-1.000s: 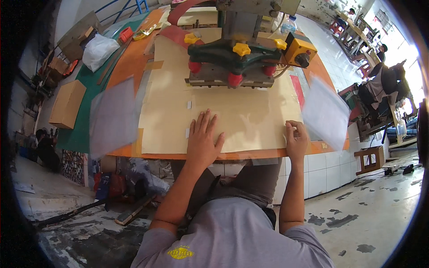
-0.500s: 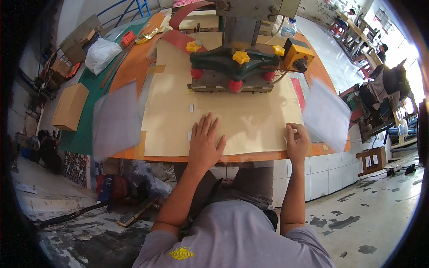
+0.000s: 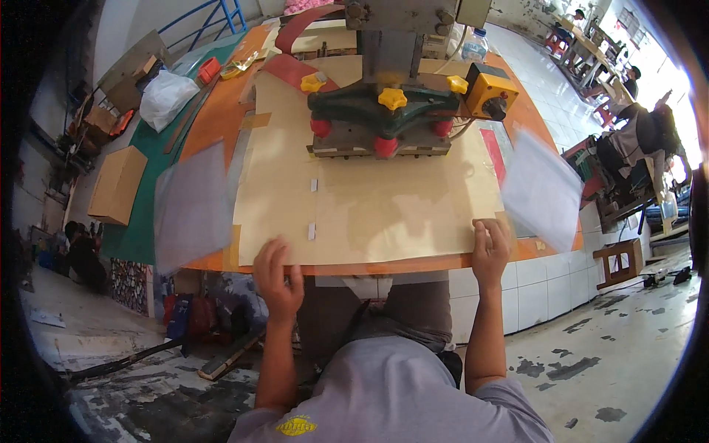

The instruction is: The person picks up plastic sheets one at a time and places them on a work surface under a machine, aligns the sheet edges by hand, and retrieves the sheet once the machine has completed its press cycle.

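My left hand (image 3: 278,280) is at the table's front edge, beside the left front corner of a pale yellow board (image 3: 384,221). Its fingers are bent, its thumb stands apart, and I see nothing in it. My right hand (image 3: 490,252) rests at the board's right front edge with thumb and fingers curled close together. Whether they pinch something thin cannot be made out. Two small white tabs, one of them nearer me (image 3: 311,232), lie on the board. Beyond them stands a press head (image 3: 380,140) with a dark green frame, yellow star knobs and red feet.
Stacks of clear plastic sheets lie left (image 3: 193,203) and right (image 3: 543,190) of the board. A yellow control box (image 3: 491,94) is fixed beside the press. Farther left are a cardboard box (image 3: 118,184), a white plastic bag (image 3: 166,100) and a green mat (image 3: 133,240).
My left hand has lifted off the board and drawn back left to the table's front edge, uncovering the nearer white tab. My right hand stays at the right edge, shifted slightly toward me.
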A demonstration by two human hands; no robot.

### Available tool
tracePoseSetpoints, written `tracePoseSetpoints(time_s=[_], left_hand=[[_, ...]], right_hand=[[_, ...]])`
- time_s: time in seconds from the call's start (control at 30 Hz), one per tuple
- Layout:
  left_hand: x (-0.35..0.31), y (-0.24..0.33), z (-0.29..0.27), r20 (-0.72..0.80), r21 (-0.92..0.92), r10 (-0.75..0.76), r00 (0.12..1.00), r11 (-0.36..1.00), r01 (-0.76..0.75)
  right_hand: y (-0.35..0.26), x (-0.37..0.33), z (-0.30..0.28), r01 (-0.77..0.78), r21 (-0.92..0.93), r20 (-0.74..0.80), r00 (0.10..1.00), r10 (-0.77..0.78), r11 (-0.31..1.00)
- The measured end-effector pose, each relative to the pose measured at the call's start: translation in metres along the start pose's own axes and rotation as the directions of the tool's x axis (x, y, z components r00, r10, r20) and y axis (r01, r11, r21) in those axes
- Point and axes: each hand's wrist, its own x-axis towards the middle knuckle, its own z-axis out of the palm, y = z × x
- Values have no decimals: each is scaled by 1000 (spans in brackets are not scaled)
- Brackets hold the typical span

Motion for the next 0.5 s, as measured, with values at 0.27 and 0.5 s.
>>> tracePoseSetpoints(time_s=[0.27,0.5], left_hand=[[-51,-49,40,-217,252,56,974,968,1],[-53,-56,55,-310,232,66,948,973,8]], right_hand=[[1,-22,9,61,30,-139,989,-57,998],[3,-24,7,118,5,-144,983,-116,993]])
